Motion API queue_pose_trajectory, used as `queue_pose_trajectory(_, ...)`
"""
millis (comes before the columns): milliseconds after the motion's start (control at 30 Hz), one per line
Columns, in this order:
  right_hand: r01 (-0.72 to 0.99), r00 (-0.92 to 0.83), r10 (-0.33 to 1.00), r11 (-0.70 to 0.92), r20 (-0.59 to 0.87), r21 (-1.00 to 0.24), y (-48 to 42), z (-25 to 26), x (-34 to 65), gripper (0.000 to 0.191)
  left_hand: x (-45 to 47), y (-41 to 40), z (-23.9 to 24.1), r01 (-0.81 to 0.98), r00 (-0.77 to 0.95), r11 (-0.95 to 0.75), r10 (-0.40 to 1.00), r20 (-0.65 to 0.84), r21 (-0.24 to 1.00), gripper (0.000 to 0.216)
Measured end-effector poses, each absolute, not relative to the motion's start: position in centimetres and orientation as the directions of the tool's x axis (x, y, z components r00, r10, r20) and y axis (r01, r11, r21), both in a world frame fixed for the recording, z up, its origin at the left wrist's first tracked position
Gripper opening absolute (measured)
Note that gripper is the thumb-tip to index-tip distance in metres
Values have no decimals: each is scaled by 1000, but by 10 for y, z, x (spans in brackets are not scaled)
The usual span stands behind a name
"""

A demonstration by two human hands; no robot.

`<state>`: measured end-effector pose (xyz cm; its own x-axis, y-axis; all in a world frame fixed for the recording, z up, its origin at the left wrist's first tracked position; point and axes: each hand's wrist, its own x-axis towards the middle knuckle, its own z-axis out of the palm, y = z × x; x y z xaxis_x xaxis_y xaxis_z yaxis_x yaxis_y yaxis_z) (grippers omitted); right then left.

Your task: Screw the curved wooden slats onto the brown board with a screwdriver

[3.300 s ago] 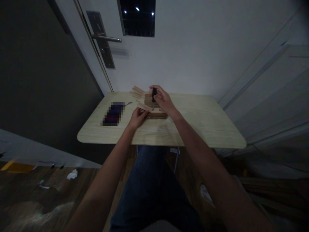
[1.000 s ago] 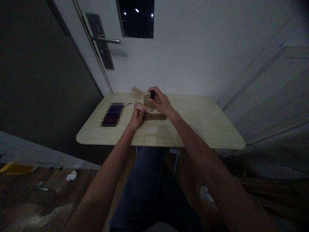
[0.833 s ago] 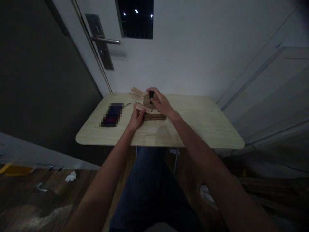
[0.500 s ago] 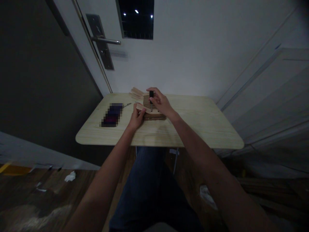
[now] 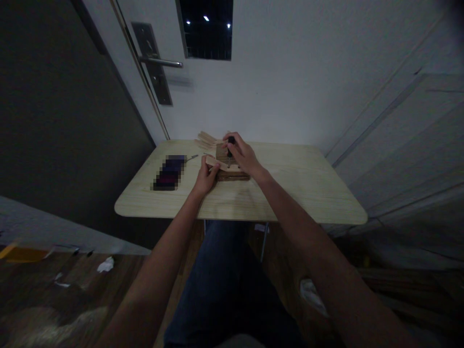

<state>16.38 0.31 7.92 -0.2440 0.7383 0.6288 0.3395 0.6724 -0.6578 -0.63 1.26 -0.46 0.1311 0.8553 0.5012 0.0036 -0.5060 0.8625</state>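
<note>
My right hand (image 5: 243, 153) is closed round the black handle of a screwdriver (image 5: 230, 149). The tool's tip points down at a pale wooden strip (image 5: 234, 168) with dark spots that look like holes or screws. My left hand (image 5: 206, 178) pinches the strip's left end between thumb and fingers. Under the strip lies a brown block or stack (image 5: 234, 177), perhaps cardboard or wood; its material is hard to make out in the dim light. Another brown piece (image 5: 221, 152) shows just behind the strip, partly covered by my right hand.
Several pale wooden sticks (image 5: 206, 139) lie at the table's back edge. A blurred-out dark rectangle (image 5: 169, 172) and a thin metal tool (image 5: 192, 157) are on the left of the light wooden table (image 5: 308, 188). A white door with a metal handle (image 5: 163, 62) stands behind.
The screwdriver's handle has tilted slightly to the right, and the fingers of my right hand have shifted round it. My left hand keeps its hold on the strip.
</note>
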Motion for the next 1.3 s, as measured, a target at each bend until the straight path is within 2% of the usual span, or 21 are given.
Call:
queue_pose_trajectory(133, 254, -270, 721, 692, 638, -676, 6, 76, 165, 48, -7, 14, -5, 4, 132, -525, 844, 520, 851, 40)
queue_pose_trajectory(400, 276, -204, 726, 686, 657, -673, 8, 75, 165, 37, -6, 13, -4, 3, 131, -505, 856, 500, 863, 38)
queue_pose_trajectory(633, 257, -236, 749, 663, 620, -703, 3, 82, 167, 60, -7, 11, -3, 20, 131, -499, 861, 492, 867, 40)
queue_pose_trajectory(833, 192, -201, 778, 627, 595, -755, 9, 83, 167, 67, -6, 10, 0, 15, 123, -506, 857, 501, 862, 45)
queue_pose_trajectory(933, 226, -189, 748, 663, 636, -713, 13, 83, 167, 62, -6, 9, 1, 19, 124, -503, 859, 497, 864, 47)
queue_pose_trajectory(1133, 414, -119, 768, 615, 629, -672, 14, 77, 166, 40, -6, 9, 1, 36, 137, -492, 865, 483, 870, 48)
queue_pose_trajectory(1233, 407, -141, 762, 627, 632, -664, 10, 76, 166, 30, -6, 8, 2, 26, 146, -481, 869, 473, 876, 48)
queue_pose_trajectory(1300, 397, -178, 755, 642, 631, -657, 7, 76, 165, 30, -6, 7, 3, 20, 155, -475, 871, 467, 880, 46)
